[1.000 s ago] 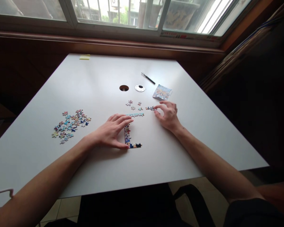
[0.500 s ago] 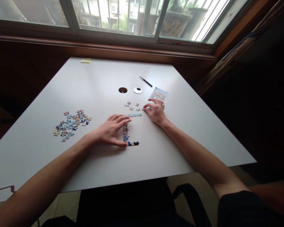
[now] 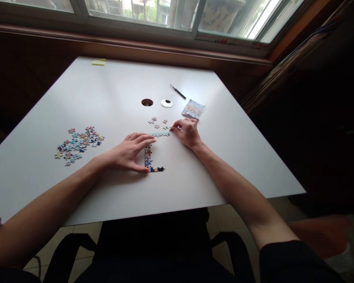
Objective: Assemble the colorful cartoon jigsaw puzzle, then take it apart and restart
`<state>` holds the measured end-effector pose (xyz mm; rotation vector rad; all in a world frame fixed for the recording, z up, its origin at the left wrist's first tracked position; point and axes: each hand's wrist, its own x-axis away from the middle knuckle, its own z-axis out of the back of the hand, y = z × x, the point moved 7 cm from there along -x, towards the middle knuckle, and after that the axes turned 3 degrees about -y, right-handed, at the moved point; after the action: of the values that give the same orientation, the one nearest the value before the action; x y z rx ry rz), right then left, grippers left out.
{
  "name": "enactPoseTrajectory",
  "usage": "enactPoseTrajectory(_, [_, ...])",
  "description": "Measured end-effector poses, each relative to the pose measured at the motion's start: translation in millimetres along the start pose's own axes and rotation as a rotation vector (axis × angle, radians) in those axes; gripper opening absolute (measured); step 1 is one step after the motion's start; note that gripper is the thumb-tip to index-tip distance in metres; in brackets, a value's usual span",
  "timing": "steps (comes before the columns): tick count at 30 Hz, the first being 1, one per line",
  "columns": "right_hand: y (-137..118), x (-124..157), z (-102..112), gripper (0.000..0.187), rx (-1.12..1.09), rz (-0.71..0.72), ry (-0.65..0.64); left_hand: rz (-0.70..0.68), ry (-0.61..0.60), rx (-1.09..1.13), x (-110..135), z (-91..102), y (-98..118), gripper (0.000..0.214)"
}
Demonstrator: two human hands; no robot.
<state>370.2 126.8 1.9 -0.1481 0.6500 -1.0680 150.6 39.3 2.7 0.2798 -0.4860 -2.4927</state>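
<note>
My left hand [image 3: 129, 152] lies flat and open on the white table [image 3: 106, 98], its fingers resting against a joined strip of puzzle pieces [image 3: 149, 159] that forms an L shape. My right hand [image 3: 188, 132] is curled, its fingertips pinching a small group of joined pieces [image 3: 175, 128] at the right end of the light blue top strip [image 3: 159, 134]. A few loose pieces [image 3: 157, 122] lie just beyond the strip.
A pile of loose puzzle pieces [image 3: 76, 144] lies at the left. A small picture card [image 3: 193, 109], a pen [image 3: 177, 91], a round cable hole [image 3: 147, 102] and its cap [image 3: 166, 103] sit farther back. A yellow note pad [image 3: 98, 61] is at the far edge.
My right hand has slid left with the small group of pieces, from beside the card to the right end of the blue strip. My left hand has stayed on the L-shaped strip.
</note>
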Motion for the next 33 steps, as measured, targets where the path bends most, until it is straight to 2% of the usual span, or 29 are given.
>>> enactPoseTrajectory(5, [-15,20,12,0.013,-0.273,0.021,0.044,0.007,0.001,-0.007,0,1.2,2,0.098])
enactPoseTrajectory(7, [-29,36,16,0.018,-0.448,0.005,-0.012,0.007,0.005,0.0,0,1.8,2,0.098])
enactPoseTrajectory(9, [-51,52,15,0.018,-0.577,0.059,-0.172,0.009,0.01,0.008,0,2.0,2,0.098])
enactPoseTrajectory(10, [-63,60,12,0.017,-0.618,0.101,-0.295,0.011,0.013,0.009,0,2.0,2,0.099])
enactPoseTrajectory(12, [-80,71,11,0.013,-0.658,0.168,-0.443,0.013,0.015,0.01,1,1.8,1,0.099])
enactPoseTrajectory(14, [-90,76,11,0.009,-0.635,0.251,-0.552,0.006,0.013,0.009,1,1.6,1,0.1])
enactPoseTrajectory(16, [-92,77,10,0.006,-0.596,0.303,-0.608,-0.002,0.004,0.008,0,1.3,1,0.101])
enactPoseTrajectory(21, [-89,78,10,0.004,-0.519,0.335,-0.604,0.012,-0.006,0.018,-1,1.6,1,0.101])
enactPoseTrajectory(33, [-95,82,9,0.009,-0.443,0.298,-0.584,0.025,-0.031,-0.004,0,-1.0,1,0.099])
